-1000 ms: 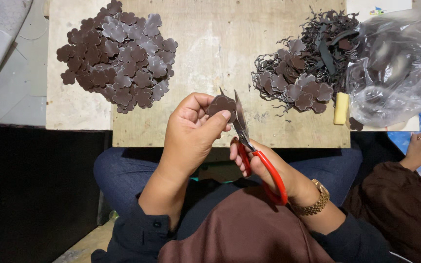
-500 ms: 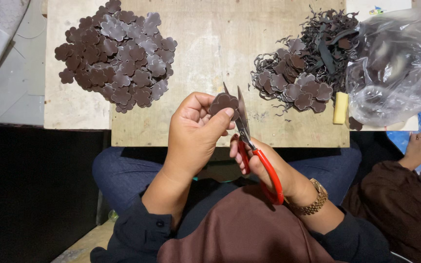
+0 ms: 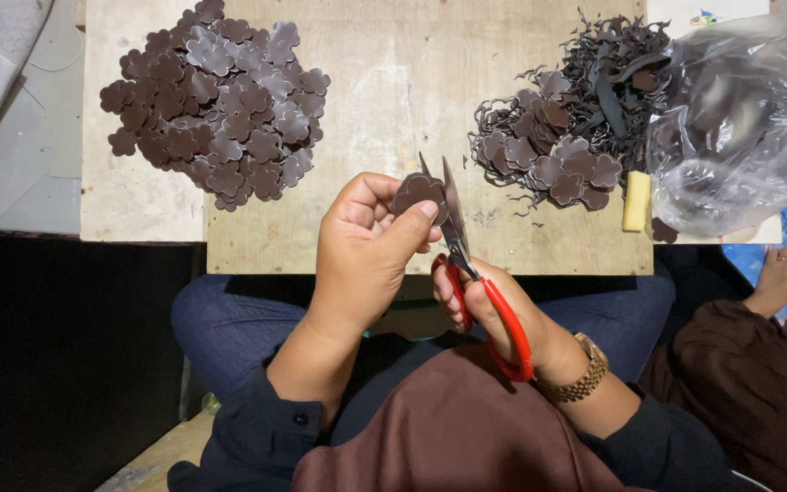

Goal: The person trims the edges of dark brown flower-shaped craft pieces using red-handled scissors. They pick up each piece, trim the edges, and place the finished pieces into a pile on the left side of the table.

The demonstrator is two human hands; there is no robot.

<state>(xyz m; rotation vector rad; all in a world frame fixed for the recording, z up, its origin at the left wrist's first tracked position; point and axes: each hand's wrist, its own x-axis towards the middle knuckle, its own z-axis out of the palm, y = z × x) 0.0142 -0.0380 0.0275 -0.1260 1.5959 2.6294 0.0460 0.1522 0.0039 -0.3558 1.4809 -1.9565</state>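
Note:
My left hand [image 3: 366, 246] pinches a small brown flower-shaped piece [image 3: 416, 193] between thumb and fingers, just above the near edge of the wooden board [image 3: 393, 100]. My right hand [image 3: 494, 310] grips red-handled scissors [image 3: 480, 292], and their slightly parted blades point up against the right side of the piece. A heap of cut brown flower shapes [image 3: 216, 100] lies on the board at the far left. To the right sits a second pile of flower shapes mixed with dark trimmings [image 3: 576, 109].
A clear plastic bag [image 3: 744, 128] holding dark material rests at the far right. A small yellow block [image 3: 636, 200] lies beside it. Another person's hand [image 3: 785, 273] and brown sleeve show at the right edge. Dark floor lies to my left.
The scissor blades have shifted a little along the edge of the brown piece, and my left hand has turned the piece slightly. The piles have not moved.

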